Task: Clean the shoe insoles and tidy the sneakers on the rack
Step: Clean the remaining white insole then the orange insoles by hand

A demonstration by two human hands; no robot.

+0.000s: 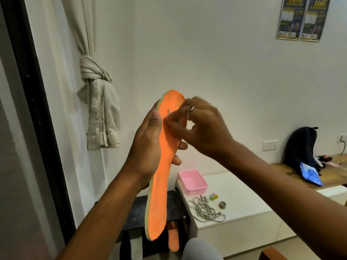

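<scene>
An orange shoe insole (pixel 159 199) with a pale green edge stands nearly upright in front of me, toe end up. My left hand (pixel 148 147) grips it round the middle from the left, thumb on the orange face and fingertips showing past its right edge. My right hand (pixel 199 126), with a ring on one finger, pinches at the orange face near the toe end. Below, a second orange insole (pixel 173 239) sticks out of the black shoe rack (pixel 139 214). Dark shoes sit at the rack's bottom, mostly hidden.
A white cabinet (pixel 234 201) to the right of the rack carries a pink box (pixel 193 182), a tangle of grey laces (pixel 205 211) and small bits. A knotted curtain (pixel 99 109) hangs at left. A dark backpack (pixel 300 147) rests on a wooden desk at far right.
</scene>
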